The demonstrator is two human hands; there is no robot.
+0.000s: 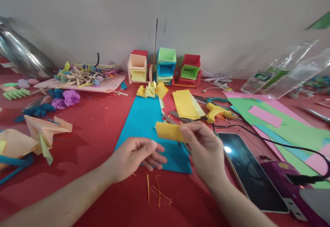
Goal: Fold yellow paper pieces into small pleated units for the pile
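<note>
Pinched between the thumb and fingers of my right hand (pixel 205 151) is a small folded strip of yellow paper (pixel 168 131), held level in the air. Just to its left, my left hand (pixel 140 155) has its fingers apart and holds nothing. Both hands are over a sheet of blue paper (pixel 144 117) lying on the red table. Thin yellow paper offcuts (pixel 159 192) are scattered in front of it. Folded yellow paper pieces (pixel 152 89) sit at the blue sheet's far end. A stack of yellow paper (pixel 187 104) lies behind my right hand, partly over scissors (pixel 177 115).
Folded paper box stands (pixel 166 65) line the wall. At right are a yellow glue gun (pixel 219 113), pliers (pixel 216 100), a phone (pixel 254 172), coloured paper sheets (pixel 257 117), plastic bottles (pixel 278 72) and a black cable (pixel 257 129). Paper flowers (pixel 70 98) and sticks (pixel 85 76) lie left.
</note>
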